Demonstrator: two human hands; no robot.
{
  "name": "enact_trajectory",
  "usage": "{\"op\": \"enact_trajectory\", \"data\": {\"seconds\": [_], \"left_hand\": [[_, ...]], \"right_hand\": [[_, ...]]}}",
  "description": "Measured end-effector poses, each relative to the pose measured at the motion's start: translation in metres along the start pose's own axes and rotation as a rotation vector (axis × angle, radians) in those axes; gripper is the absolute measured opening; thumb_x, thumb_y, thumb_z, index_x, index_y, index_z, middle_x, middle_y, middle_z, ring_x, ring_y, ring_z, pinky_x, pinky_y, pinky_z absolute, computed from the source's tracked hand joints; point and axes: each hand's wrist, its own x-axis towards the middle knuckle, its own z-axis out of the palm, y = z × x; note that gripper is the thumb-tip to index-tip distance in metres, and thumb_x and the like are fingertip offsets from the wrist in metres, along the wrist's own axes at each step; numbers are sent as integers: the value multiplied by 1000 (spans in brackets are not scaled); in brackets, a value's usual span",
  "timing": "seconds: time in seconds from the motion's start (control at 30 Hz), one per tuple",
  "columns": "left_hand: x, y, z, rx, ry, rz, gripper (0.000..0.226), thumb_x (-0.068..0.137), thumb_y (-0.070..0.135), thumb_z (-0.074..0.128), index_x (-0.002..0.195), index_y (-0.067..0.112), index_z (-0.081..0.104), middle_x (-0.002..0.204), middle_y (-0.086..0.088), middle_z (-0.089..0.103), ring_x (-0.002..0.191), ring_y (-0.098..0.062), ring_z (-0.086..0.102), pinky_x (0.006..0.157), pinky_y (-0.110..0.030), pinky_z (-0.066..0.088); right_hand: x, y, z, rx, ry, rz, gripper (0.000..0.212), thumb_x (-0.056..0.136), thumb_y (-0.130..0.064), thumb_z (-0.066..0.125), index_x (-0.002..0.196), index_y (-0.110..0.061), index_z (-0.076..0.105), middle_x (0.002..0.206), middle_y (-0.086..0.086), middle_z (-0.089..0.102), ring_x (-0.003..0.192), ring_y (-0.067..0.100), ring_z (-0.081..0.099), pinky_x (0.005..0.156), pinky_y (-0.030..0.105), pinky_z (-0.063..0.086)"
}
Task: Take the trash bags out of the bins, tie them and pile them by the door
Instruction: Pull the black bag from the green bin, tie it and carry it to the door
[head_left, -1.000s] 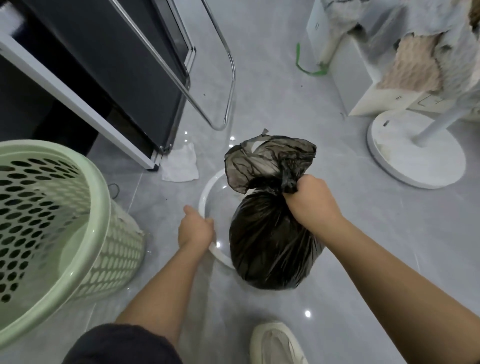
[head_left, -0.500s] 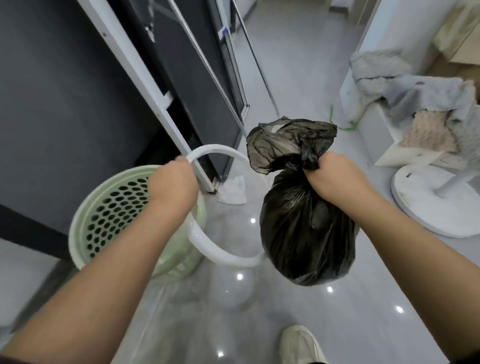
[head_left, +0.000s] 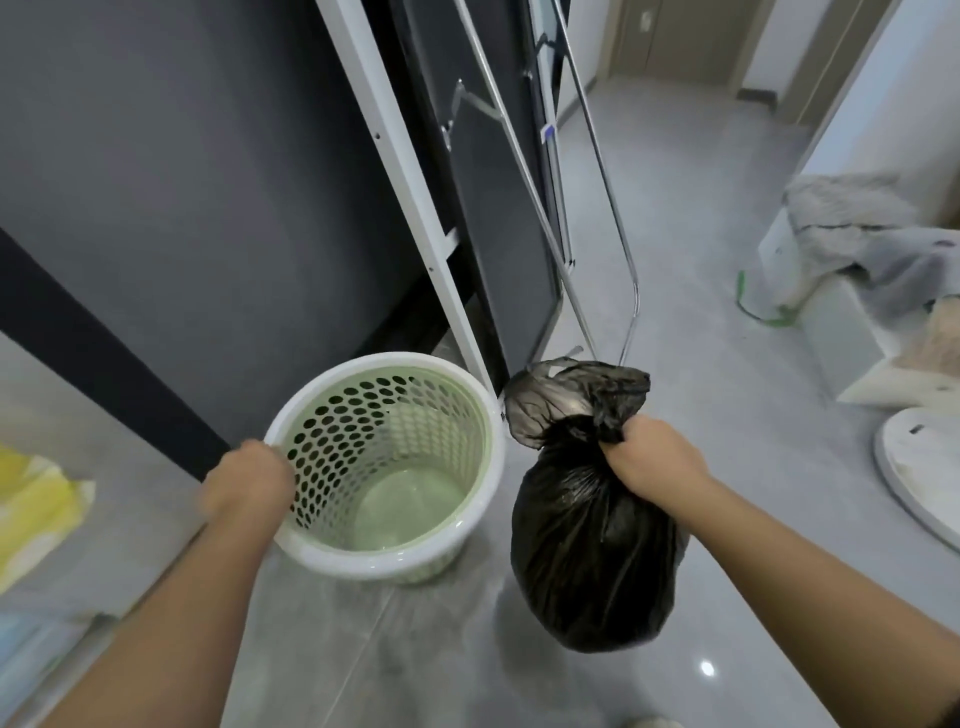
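Observation:
A full black trash bag (head_left: 592, 561) hangs just above the grey floor, its neck gathered in my right hand (head_left: 649, 457); the loose top flares out above my fist. To its left stands a pale green perforated bin (head_left: 332, 441) with nothing inside. A white ring (head_left: 491, 457) sits around the bin's top edge. My left hand (head_left: 247, 480) grips that ring at its near left side. The bag is untied and hangs right beside the bin.
A dark panel in a white frame (head_left: 415, 208) and a chrome rack (head_left: 631, 291) lean against the wall behind the bin. A round white stand base (head_left: 919, 467) and a blanket-covered cabinet (head_left: 857, 234) are on the right. A yellow item (head_left: 36, 499) lies left. A hallway door (head_left: 670, 36) is far back.
My left hand lifted the white ring off the floor and set it onto the green bin's rim. The bag stayed in my right hand and rose slightly as the view lifted.

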Motion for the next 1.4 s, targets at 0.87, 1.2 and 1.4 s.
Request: {"op": "enact_trajectory", "data": {"seconds": [0.87,1.2,1.4], "left_hand": [[-114,67,69,63,69,983,65,95,47,34,148,16,15,147,-4,37,130,-22,43,102,-38,41],[-133,80,70,-3,328,1337,41,82,34,46,114,12,57,114,-6,62,106,-27,59,87,-40,40],[-183,130,132,20,-269,1040,92,77,64,53,148,20,15,150,0,25,136,-22,31,106,-39,33]], "right_hand": [[9,22,38,202,-97,123,29,90,-43,38,90,-18,54,104,13,63,93,34,57,80,38,47],[12,43,36,280,-120,148,25,88,-27,43,72,-10,53,83,16,64,75,36,62,76,46,56],[15,52,36,385,-182,206,34,88,-23,43,79,5,61,72,25,69,62,40,69,68,47,60]]}}
